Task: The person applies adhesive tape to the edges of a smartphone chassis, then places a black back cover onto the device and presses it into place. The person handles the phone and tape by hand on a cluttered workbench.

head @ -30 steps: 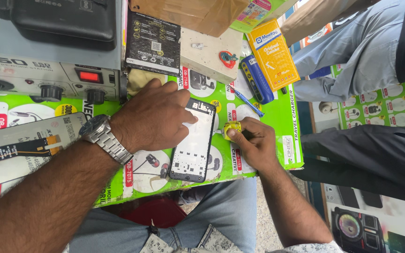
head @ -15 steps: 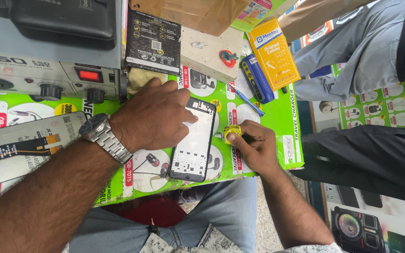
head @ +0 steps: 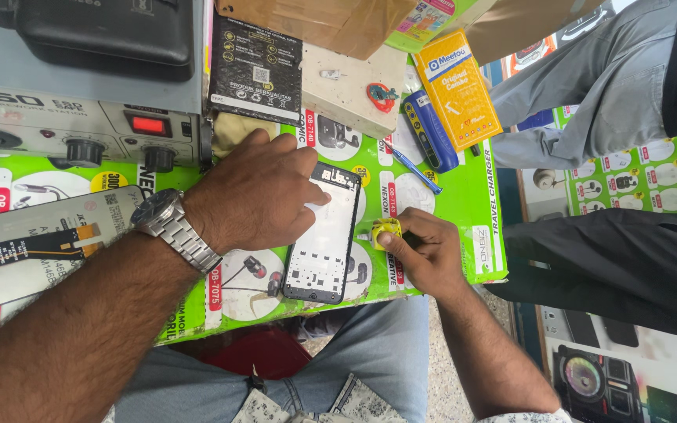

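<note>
- Left hand (head: pixel 256 196) presses flat on the opened phone frame (head: pixel 324 235), fingers spread over its upper left edge and grasping nothing else; against the views from a second ago it has hardly moved, so the frame stays pinned in the same place on the green printed board (head: pixel 464 235)
- Wristwatch (head: pixel 172 227) with a metal band sits on that wrist, just right of a flex-cable screen part (head: pixel 33 247) lying on the board
- Grey bench unit (head: pixel 80 129) with a red switch and knobs stands behind the hand
- Phone frame lies lengthwise, back side up, near the front edge of the board, between the two hands
- Right hand (head: pixel 425 251) is clenched round a small yellow tube (head: pixel 385 229), its tip pointing at the frame's right edge; it sits a touch nearer the frame than before, which suggests work along that edge is ongoing
- Blue pen (head: pixel 413 168), a dark blue case (head: pixel 430 129) and an orange box (head: pixel 457 90) lie farther back on the right
- Another person's trouser legs (head: pixel 613 258) show at far right
</note>
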